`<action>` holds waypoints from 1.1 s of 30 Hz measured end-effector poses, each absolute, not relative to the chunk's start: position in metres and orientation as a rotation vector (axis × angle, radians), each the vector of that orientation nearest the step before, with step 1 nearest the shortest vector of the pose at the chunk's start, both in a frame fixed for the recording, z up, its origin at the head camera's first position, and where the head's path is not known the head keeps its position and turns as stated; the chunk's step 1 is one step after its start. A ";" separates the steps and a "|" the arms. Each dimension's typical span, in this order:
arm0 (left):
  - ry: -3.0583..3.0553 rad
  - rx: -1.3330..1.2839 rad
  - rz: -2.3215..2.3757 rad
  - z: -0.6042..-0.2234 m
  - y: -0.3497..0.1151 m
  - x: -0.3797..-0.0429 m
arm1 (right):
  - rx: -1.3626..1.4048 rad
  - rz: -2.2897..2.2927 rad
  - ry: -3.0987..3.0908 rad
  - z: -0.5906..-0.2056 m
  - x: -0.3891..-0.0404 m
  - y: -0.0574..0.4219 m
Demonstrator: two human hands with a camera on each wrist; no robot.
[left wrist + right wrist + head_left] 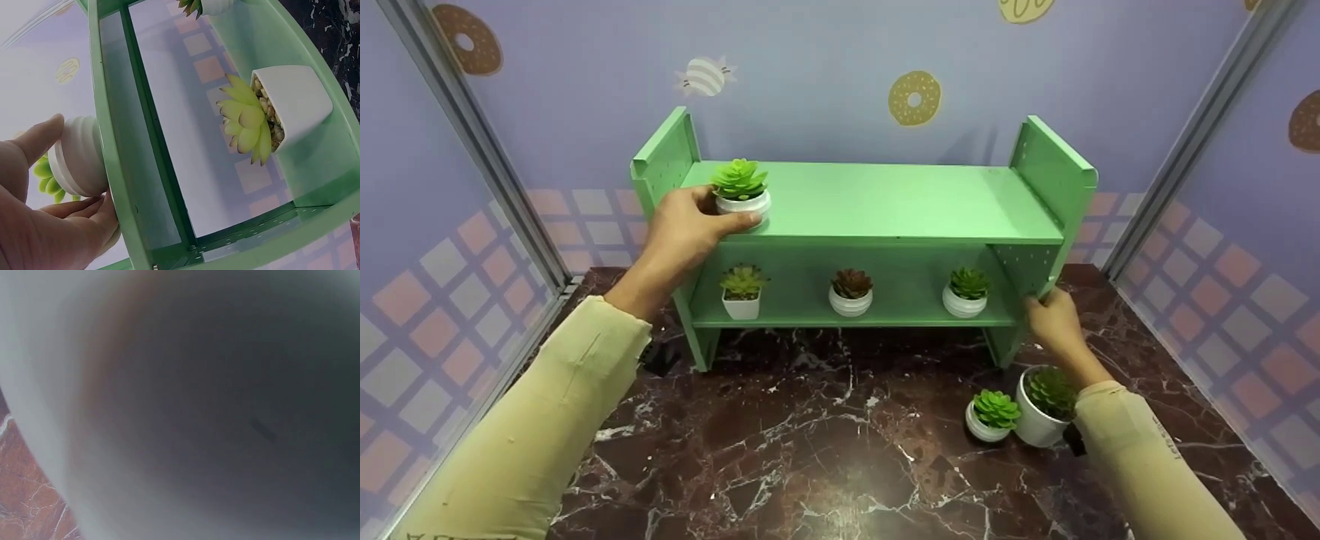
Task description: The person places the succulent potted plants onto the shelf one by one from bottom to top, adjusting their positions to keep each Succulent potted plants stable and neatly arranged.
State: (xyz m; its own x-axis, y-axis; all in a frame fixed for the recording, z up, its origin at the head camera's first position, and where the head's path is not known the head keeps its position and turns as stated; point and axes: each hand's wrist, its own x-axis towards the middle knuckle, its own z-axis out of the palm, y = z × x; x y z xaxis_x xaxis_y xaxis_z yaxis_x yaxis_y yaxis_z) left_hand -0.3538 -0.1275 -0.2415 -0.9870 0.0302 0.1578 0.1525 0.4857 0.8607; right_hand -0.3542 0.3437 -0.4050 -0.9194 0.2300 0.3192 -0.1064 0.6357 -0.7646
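Note:
My left hand (682, 225) grips a white round pot with a bright green succulent (741, 180) at the left end of the green shelf's (885, 199) upper board. In the left wrist view, thumb and fingers go round that white pot (84, 154), its base at the board's edge. My right hand (1056, 322) holds the lower right side panel of the shelf, its fingers partly hidden. On the lower board stand a square-potted pale green succulent (743, 289), a brown-red succulent (851, 291) and a dark green succulent (966, 291).
Below my right forearm, a small potted succulent (992, 415) and a larger white pot (1039, 412) stand together on the dark marbled table (780, 450). Patterned panels enclose the back and sides. A blurred pale surface (169, 439) fills most of the right wrist view.

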 end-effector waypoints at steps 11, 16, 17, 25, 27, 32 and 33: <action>-2.595 -0.150 -1.571 -0.243 -0.134 -0.344 | -0.080 1.213 -2.469 -0.405 -0.354 0.343; -2.598 -0.187 -1.494 -0.246 -0.136 -0.336 | -0.081 1.229 -2.466 -0.404 -0.354 0.344; -2.606 -0.187 -1.463 -0.247 -0.137 -0.335 | -0.083 1.235 -2.464 -0.404 -0.355 0.344; -2.548 -0.205 -1.405 -0.254 -0.139 -0.327 | -0.105 1.244 -2.456 -0.405 -0.356 0.344; -2.522 -0.200 -1.404 -0.257 -0.140 -0.324 | -0.105 1.253 -2.454 -0.406 -0.356 0.344; -2.451 -0.201 -1.378 -0.269 -0.143 -0.314 | -0.107 1.260 -2.453 -0.407 -0.356 0.344; -2.437 -0.207 -1.363 -0.272 -0.143 -0.312 | -0.106 1.257 -2.453 -0.407 -0.356 0.344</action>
